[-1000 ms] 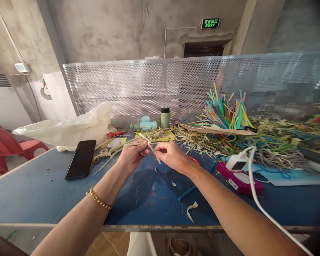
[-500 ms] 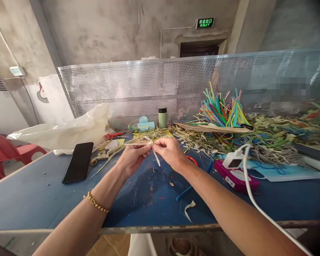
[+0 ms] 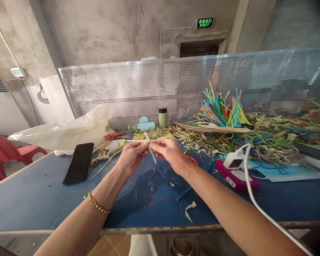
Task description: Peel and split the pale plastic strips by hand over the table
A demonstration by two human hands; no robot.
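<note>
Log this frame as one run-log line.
left hand: pinching pale strip | right hand: pinching same strip | surface: blue table | nearby: black phone, straw scraps

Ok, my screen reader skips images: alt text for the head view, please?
Two bare hands, left hand and right hand, pinch pale straw strips above a blue table. A black phone lies left; coloured straws are piled right.

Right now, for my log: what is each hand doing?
Left hand: closed, pinching the pale strips.
Right hand: closed, pinching the same pale strips.
</note>
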